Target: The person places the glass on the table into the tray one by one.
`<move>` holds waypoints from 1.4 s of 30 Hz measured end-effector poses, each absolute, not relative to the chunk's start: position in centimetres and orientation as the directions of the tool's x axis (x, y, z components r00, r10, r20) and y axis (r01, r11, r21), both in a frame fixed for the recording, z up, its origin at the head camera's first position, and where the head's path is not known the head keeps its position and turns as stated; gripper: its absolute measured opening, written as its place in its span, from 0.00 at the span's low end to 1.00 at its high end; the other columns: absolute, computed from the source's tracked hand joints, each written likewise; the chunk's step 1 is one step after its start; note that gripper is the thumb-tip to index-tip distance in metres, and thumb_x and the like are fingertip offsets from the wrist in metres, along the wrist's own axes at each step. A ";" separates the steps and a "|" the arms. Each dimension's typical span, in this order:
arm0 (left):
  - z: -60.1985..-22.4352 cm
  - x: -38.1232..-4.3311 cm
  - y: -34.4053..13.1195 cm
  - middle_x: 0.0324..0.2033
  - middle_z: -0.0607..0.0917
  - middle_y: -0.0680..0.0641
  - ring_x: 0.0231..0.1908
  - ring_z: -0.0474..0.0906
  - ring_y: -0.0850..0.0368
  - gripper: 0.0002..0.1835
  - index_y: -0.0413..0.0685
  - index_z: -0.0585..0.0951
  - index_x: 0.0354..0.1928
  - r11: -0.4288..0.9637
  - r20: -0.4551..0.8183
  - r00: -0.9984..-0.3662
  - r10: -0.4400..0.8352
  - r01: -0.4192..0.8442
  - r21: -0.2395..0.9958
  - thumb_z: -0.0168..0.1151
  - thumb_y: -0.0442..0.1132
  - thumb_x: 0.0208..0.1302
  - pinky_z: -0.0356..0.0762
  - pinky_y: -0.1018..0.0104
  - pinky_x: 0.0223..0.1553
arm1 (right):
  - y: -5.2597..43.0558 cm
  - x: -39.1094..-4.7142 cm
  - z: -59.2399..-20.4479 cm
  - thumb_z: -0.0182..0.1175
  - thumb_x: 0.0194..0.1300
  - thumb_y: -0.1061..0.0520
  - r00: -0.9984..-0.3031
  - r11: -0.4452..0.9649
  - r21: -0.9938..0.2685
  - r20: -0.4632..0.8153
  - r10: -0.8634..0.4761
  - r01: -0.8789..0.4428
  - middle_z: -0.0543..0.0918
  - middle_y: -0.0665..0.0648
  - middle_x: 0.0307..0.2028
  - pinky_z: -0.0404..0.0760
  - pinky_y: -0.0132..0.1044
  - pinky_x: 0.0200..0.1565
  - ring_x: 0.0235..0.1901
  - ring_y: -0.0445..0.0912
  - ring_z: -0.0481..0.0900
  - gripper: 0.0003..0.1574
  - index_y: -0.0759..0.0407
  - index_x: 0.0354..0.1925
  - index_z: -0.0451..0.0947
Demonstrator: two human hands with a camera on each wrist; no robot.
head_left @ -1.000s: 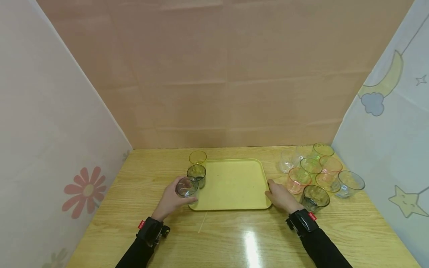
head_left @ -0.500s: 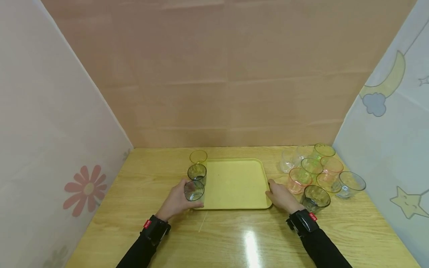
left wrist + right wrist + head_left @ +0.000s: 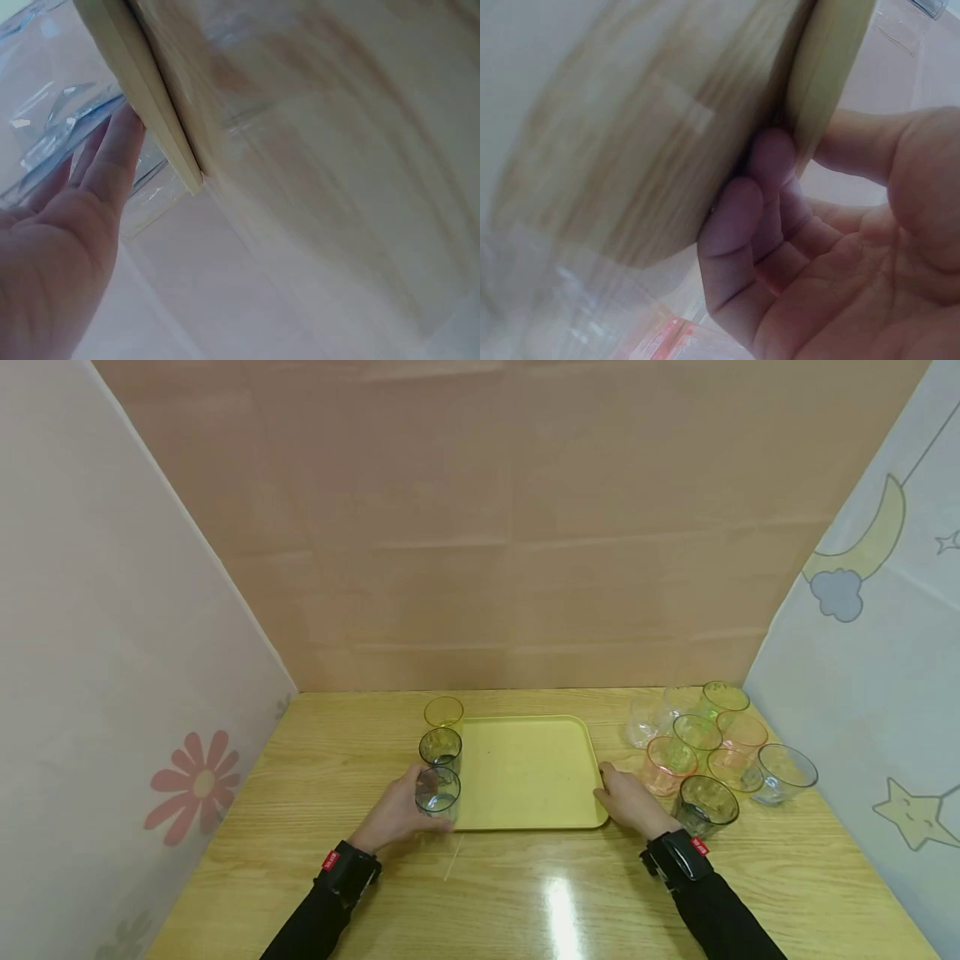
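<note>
A yellow tray [image 3: 528, 772] lies on the wooden table. My left hand [image 3: 401, 812] holds a clear bluish drinking glass [image 3: 437, 793] by its side, at the tray's front left corner. In the left wrist view that glass [image 3: 64, 139] rises above the tray's edge [image 3: 139, 82], with my fingers along it. Behind it stand a dark grey glass [image 3: 440, 748] and a yellow-rimmed glass [image 3: 444, 713], in a row along the tray's left side. My right hand [image 3: 632, 800] grips the tray's right edge, the thumb above and the curled fingertips [image 3: 772, 156] underneath.
Several tinted and clear glasses [image 3: 697, 732] crowd the table's right side. A dark glass [image 3: 706, 805] stands close by my right wrist. A brown panel [image 3: 480, 568] closes off the back, and pale printed walls [image 3: 847, 710] flank the table.
My left hand has brought the bluish glass right and slightly forward onto the tray's front left corner, in line with the other two. My right hand has stayed at the tray's edge.
</note>
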State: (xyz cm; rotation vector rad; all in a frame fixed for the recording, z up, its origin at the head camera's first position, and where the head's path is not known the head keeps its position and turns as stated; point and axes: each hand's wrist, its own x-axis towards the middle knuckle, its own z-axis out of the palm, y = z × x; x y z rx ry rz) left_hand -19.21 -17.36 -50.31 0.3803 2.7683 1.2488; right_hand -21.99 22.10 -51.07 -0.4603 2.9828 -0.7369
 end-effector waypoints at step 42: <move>-48.3 -19.6 -21.6 0.59 0.77 0.38 0.55 0.78 0.46 0.32 0.47 0.70 0.67 0.456 0.080 -0.956 0.284 0.208 0.865 0.68 0.43 0.62 0.76 0.51 0.55 | 22.1 -21.8 -50.8 0.57 0.65 0.64 -0.959 0.826 -0.504 0.016 -0.282 -0.251 0.71 0.53 0.22 0.66 0.37 0.26 0.22 0.46 0.68 0.12 0.70 0.45 0.70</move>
